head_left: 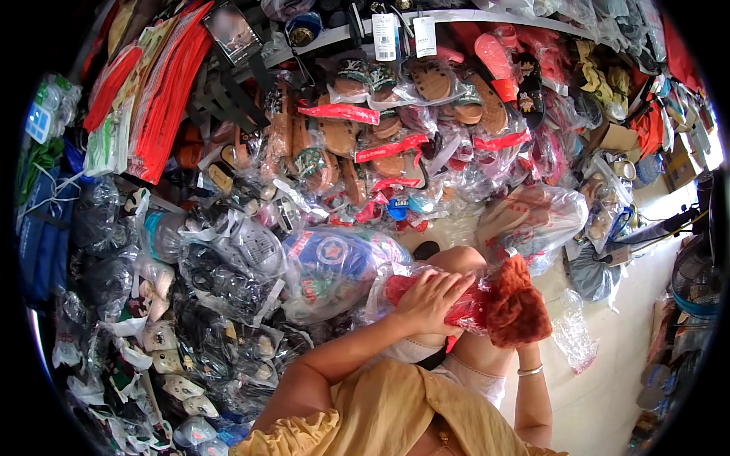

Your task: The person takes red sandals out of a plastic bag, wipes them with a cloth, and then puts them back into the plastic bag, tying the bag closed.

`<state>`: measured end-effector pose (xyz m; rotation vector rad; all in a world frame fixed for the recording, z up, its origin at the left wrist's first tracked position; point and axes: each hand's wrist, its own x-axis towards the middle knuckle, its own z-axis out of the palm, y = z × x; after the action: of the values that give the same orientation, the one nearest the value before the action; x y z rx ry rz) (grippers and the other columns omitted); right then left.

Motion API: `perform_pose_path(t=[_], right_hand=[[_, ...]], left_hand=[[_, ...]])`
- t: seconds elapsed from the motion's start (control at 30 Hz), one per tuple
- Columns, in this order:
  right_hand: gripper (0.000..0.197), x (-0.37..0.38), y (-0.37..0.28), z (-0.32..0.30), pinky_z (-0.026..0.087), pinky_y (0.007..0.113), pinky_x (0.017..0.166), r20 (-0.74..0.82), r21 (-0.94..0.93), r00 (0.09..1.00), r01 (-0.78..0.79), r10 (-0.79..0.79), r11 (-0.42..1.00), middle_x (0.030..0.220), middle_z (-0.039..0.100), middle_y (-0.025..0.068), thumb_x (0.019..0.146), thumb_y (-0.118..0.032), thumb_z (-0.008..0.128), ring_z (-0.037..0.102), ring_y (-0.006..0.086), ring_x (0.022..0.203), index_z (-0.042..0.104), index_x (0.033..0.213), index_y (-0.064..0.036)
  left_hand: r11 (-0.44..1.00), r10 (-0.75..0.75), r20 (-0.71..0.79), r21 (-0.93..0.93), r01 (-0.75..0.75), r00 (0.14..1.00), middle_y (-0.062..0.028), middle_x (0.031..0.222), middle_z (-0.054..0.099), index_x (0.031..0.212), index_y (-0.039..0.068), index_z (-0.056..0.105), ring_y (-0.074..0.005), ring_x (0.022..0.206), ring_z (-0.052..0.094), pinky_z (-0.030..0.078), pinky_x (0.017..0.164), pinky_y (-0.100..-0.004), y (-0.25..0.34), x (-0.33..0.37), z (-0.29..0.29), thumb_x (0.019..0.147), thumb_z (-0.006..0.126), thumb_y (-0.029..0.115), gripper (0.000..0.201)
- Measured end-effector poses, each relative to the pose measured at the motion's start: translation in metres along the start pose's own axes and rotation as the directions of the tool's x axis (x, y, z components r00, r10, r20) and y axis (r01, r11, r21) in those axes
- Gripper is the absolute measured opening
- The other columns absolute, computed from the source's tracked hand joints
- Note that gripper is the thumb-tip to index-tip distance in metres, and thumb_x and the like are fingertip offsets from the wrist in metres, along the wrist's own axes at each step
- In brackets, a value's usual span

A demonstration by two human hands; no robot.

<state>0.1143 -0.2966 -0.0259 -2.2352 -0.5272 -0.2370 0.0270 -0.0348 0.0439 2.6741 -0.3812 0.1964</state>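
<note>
My left hand (435, 302) lies over a red item in clear plastic wrap (470, 310) on my lap, its fingers bent round the top. Wrinkled wrap hides the item's exact kind. At its right end is a reddish-brown plush cloth (518, 304), bunched and upright. My right hand is behind this cloth; only the wrist with a pale bangle (530, 371) shows below it. The cloth appears held by that hand, whose fingers are hidden. To the left of the red item, a large clear bag with a blue printed thing inside (334, 254) rests close to my left hand.
Bagged brown-soled sandals (334, 137) hang in rows ahead. Bagged dark clogs (255, 243) and pale shoes (160, 338) heap up at left. A clear bag with red print (532, 220) stands beyond my knees. A crumpled plastic bag (576, 332) lies on the tiled floor; a fan (696, 273) is at right.
</note>
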Motion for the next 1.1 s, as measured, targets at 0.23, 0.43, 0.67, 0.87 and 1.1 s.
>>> perform_pose_path(t=[0.23, 0.43, 0.67, 0.87, 1.1], right_hand=[[0.047, -0.01, -0.102, 0.003, 0.02, 0.056, 0.107, 0.182, -0.128, 0.955, 0.261, -0.236, 0.957, 0.138, 0.045, 0.0192, 0.069, -0.028, 0.065, 0.036, 0.0386, 0.133, 0.053, 0.107, -0.0034], [0.026, 0.011, -0.051, -0.001, 0.034, 0.048, 0.101, 0.122, -0.048, 0.99, 0.081, -0.075, 0.996, 0.127, 0.053, 0.0208, 0.085, -0.019, 0.062, 0.047, 0.0394, 0.119, 0.059, 0.104, -0.0016], [0.042, 0.003, 0.033, -0.047, 0.046, 0.04, 0.089, -0.072, -0.216, 0.978, 0.176, -0.195, 0.96, 0.114, 0.06, 0.0155, 0.08, -0.02, 0.071, 0.056, 0.0305, 0.104, 0.061, 0.115, 0.0003], [0.038, -0.004, 0.016, -0.098, 0.042, 0.036, 0.099, -0.091, -0.175, 0.955, 0.262, -0.281, 0.949, 0.128, 0.058, 0.01, 0.094, -0.027, 0.059, 0.055, 0.0235, 0.113, 0.06, 0.122, -0.0017], [0.04, -0.034, 0.001, -0.066, 0.043, 0.028, 0.091, 0.073, 0.691, 0.963, -0.237, 0.26, 0.683, 0.114, 0.057, 0.004, 0.098, -0.028, 0.051, 0.054, 0.0124, 0.101, 0.054, 0.126, 0.0003]], left_hand=[[0.993, 0.003, 0.085, 0.121, -0.013, 0.996, -0.0141, 0.13, 0.048, 0.146, 0.005, 0.033, -0.0273, 0.122, 0.045, 0.028, 0.107, -0.0464, -0.01, -0.009, 0.01, 0.071, 0.07, 0.049, 0.094], [1.0, -0.011, 0.034, -0.017, 0.012, 0.999, -0.0121, 0.13, 0.048, 0.146, 0.004, 0.033, -0.0268, 0.121, 0.045, 0.028, 0.106, -0.0458, -0.003, -0.003, -0.004, 0.07, 0.072, 0.053, 0.098], [0.944, 0.002, -0.171, -0.325, -0.058, 0.985, -0.014, 0.126, 0.054, 0.142, 0.006, 0.041, -0.0313, 0.114, 0.052, 0.034, 0.1, -0.0474, -0.018, -0.002, -0.009, 0.062, 0.08, 0.051, 0.099], [0.908, -0.074, -0.246, -0.416, -0.036, 0.967, -0.0179, 0.12, 0.055, 0.141, -0.002, 0.038, -0.0356, 0.109, 0.052, 0.04, 0.096, -0.046, -0.013, -0.002, -0.007, 0.052, 0.088, 0.034, 0.108], [0.96, 0.108, -0.179, -0.238, -0.149, 0.978, -0.016, 0.116, 0.057, 0.14, 0.0, 0.038, -0.0354, 0.104, 0.054, 0.039, 0.092, -0.0477, 0.005, 0.025, 0.007, 0.053, 0.087, 0.036, 0.105]])
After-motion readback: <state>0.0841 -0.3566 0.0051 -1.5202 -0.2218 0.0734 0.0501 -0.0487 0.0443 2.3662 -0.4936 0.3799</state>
